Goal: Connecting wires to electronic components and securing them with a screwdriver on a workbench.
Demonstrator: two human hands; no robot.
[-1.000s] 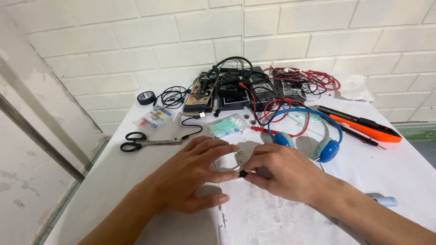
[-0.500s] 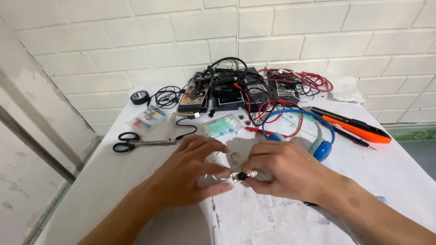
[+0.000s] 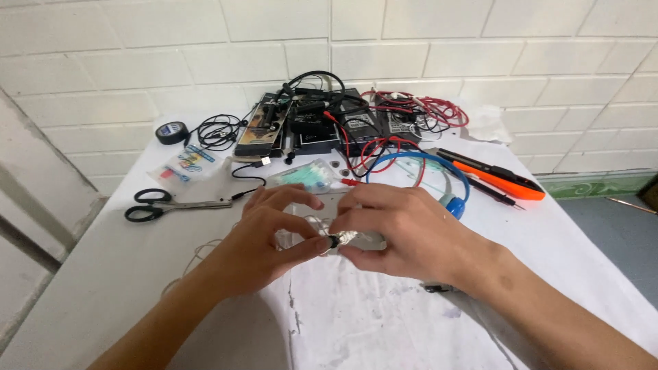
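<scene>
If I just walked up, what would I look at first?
Probably the two hands in the middle of the white table: the left hand and right hand pinch a small black part between them. Behind them lie blue headphones, a tangle of red wires and black-handled scissors at the left.

both forearms are being shown bare, with no sleeves being worn. nothing is being worn on the left hand (image 3: pixel 257 240) or the right hand (image 3: pixel 404 229); fingernails are being kept short.
</scene>
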